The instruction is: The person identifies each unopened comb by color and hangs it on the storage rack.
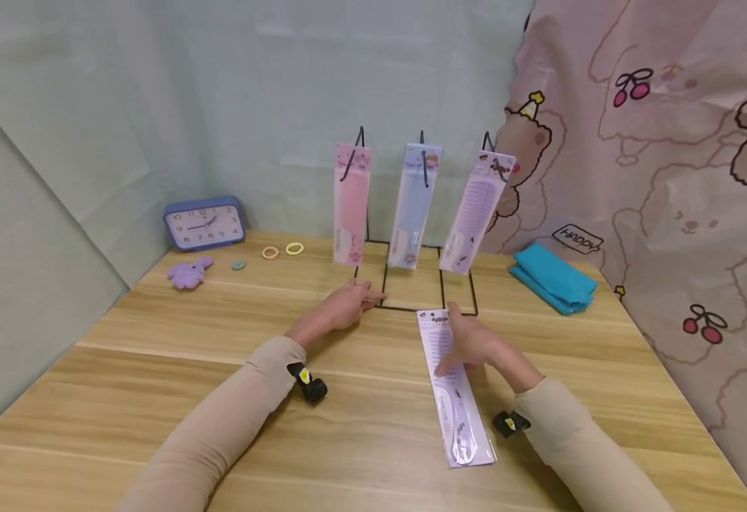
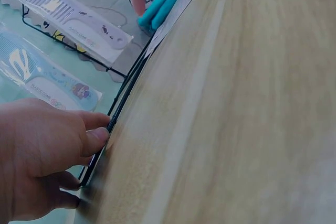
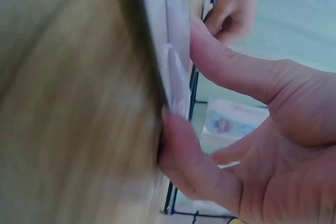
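My right hand [image 1: 472,341] holds a flat purple packaged comb [image 1: 459,416] by its sides, thumb on the near-left edge and fingers at the right. The package lies slanted low over the table in front of the black wire display rack [image 1: 405,308]. In the right wrist view, thumb and fingertips grip its clear wrapper [image 3: 176,77]. My left hand [image 1: 345,304] is at the rack's front left corner; in the left wrist view its fingers [image 2: 94,137] hold the base wire. From the rack's hooks hang a pink packaged comb [image 1: 351,206], a blue one [image 1: 414,206] and a purple one [image 1: 477,213].
Left of the rack, on the wooden table [image 1: 219,398], are a blue clock [image 1: 205,222], a purple plush toy [image 1: 189,273] and several small rings [image 1: 270,252]. A folded teal cloth [image 1: 554,277] lies to the right. Curtains [image 1: 347,71] hang close behind.
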Tool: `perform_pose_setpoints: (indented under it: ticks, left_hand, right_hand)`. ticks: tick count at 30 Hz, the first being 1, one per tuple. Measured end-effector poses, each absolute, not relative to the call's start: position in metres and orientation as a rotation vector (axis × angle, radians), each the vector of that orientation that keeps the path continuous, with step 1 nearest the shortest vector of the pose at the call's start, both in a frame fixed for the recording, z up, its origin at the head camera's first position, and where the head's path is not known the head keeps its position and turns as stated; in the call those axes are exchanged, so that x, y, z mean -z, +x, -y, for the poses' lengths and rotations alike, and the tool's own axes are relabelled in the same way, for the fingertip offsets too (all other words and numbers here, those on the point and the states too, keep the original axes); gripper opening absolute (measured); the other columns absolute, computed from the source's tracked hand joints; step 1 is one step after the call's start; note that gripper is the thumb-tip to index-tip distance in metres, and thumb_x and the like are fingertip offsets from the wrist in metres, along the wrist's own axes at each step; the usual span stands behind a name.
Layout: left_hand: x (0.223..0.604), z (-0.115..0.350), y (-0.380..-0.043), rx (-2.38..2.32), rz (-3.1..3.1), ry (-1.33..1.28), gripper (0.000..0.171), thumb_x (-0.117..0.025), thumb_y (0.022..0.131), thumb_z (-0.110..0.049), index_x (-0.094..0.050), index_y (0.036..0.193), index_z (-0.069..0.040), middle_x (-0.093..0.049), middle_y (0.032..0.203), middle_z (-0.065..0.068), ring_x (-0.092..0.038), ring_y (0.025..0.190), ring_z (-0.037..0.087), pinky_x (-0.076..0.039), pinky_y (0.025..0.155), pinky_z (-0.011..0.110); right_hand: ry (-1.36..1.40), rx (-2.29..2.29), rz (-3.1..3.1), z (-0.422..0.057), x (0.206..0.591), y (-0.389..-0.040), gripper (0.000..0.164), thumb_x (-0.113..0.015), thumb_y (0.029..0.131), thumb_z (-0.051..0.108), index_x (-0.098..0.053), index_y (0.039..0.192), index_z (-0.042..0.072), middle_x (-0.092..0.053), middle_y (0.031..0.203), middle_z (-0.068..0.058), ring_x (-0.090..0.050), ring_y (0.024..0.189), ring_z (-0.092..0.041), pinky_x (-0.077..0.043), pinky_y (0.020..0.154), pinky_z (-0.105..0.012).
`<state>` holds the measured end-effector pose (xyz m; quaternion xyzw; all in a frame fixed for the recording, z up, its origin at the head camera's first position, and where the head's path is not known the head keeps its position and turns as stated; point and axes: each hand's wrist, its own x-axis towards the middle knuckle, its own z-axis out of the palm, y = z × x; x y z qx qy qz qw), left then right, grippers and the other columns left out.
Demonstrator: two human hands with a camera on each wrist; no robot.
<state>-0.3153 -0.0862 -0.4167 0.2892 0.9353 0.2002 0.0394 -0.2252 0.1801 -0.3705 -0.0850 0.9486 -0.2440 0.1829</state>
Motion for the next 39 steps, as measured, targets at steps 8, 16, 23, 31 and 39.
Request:
perform_pose_setpoints:
  ticks: [8,16,23,31,39]
  left_hand:
    - [0.418,0.087,-0.318,-0.598,-2.865,0.906,0.047,-0.051,0.1,0.002,-0.057,0.143,-0.017,-0.04,0.149,0.029,-0.036,0.137,0.048,-0.021,0.118,0.054]
    - [0.416,0.087,-0.319,-0.591,-2.875,0.882,0.045,-0.05,0.102,-0.002,-0.056,0.144,-0.019,-0.038,0.151,0.029,-0.029,0.139,0.054,-0.025,0.116,0.058]
    - [0.417,0.086,-0.317,-0.591,-2.864,0.878,0.045,-0.05,0.102,-0.002,-0.056,0.144,-0.018,-0.038,0.152,0.028,-0.029,0.14,0.051,-0.023,0.117,0.056]
    - [0.418,0.086,-0.317,-0.57,-2.864,0.918,0.048,-0.05,0.1,0.003,-0.056,0.144,-0.016,-0.04,0.15,0.029,-0.033,0.138,0.051,-0.023,0.118,0.055]
    - [0.418,0.086,-0.32,-0.56,-2.877,0.951,0.042,-0.051,0.102,-0.002,-0.058,0.142,-0.014,-0.043,0.146,0.031,-0.043,0.134,0.045,-0.019,0.12,0.051]
  right_hand:
    - [-0.236,1.013,-2.478,-0.198,0.367,-0.23,0.118,-0.086,0.074,-0.002,-0.002,0.157,-0.001,-0.059,0.11,-0.027,-0.066,0.059,-0.025,-0.058,0.05,-0.039]
    - [-0.271,1.068,-2.466,-0.205,0.346,-0.229,0.076,-0.078,0.082,-0.004,-0.031,0.141,-0.006,-0.056,0.104,-0.024,-0.064,0.07,-0.024,-0.058,0.052,-0.037]
    - [-0.39,1.217,-2.517,-0.214,0.332,-0.228,0.062,-0.071,0.088,-0.004,-0.036,0.14,-0.005,-0.048,0.123,-0.027,-0.062,0.091,-0.03,-0.058,0.061,-0.037]
    - [-0.57,1.546,-2.636,-0.228,0.3,-0.221,0.069,-0.06,0.095,-0.007,-0.029,0.155,0.005,-0.043,0.135,-0.022,-0.061,0.106,-0.036,-0.059,0.074,-0.032]
    - [-0.799,1.823,-2.53,-0.239,0.276,-0.209,0.082,-0.049,0.09,-0.023,-0.018,0.16,0.007,-0.03,0.146,-0.019,-0.039,0.135,-0.042,-0.055,0.086,-0.022]
